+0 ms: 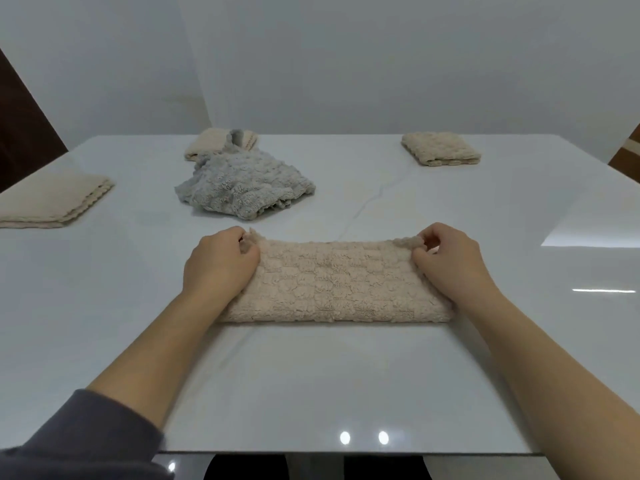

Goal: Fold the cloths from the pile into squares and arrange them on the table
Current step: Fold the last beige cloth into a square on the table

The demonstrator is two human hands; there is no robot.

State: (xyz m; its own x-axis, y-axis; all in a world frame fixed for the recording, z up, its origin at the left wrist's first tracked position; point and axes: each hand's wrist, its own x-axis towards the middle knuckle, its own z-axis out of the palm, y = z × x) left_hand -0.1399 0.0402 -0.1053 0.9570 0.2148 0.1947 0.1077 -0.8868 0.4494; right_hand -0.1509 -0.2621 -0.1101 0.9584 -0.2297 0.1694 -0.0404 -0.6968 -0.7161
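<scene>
Head cam view: the beige cloth (337,284) lies dead centre on the white table (311,393), folded into a long strip running left to right, fluffy bobbly texture. The left hand (221,261) is pinching its far-left corner and the right hand (450,261) is pinching its far-right corner, both with curled fingers, and the wrists sit over the strip's short ends. From that strip, the grey cloth (246,183) is a crumpled heap at about 11 o'clock, well apart. Just behind the heap, a folded cream cloth (207,142) peeks out. A flat cream cloth (52,200) sits out at 10 o'clock by the table's left edge. A textured beige square (440,148) rests at 1 o'clock near the far edge. There's a dark sleeve (79,434) on the left arm.
</scene>
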